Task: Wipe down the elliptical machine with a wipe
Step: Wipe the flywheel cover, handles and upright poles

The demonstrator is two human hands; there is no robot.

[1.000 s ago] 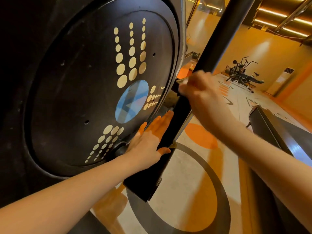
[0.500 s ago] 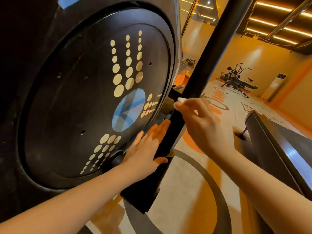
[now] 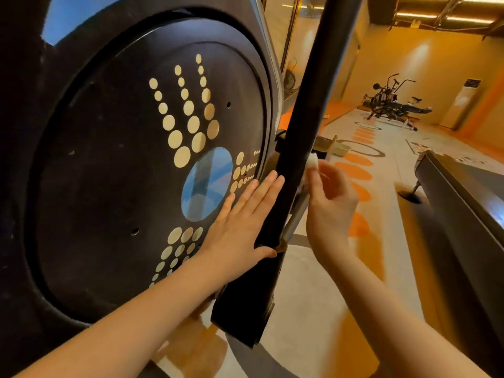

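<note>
While the left hand (image 3: 240,227) lies flat with straight fingers against the black bar (image 3: 308,126) in the middle of the frame, its thumb sits on the bar's front. The right hand (image 3: 330,205) is on the other side of the bar, fingers curled, pinching a small white wipe (image 3: 394,161) at its tips. The wipe touches the bar's right edge, just right of center. A big black disc (image 3: 131,170) with pale dots and a blue circle fills the left of the frame. Far off, in the upper right, stands a bike (image 3: 387,102) on the floor (image 3: 313,296).
</note>
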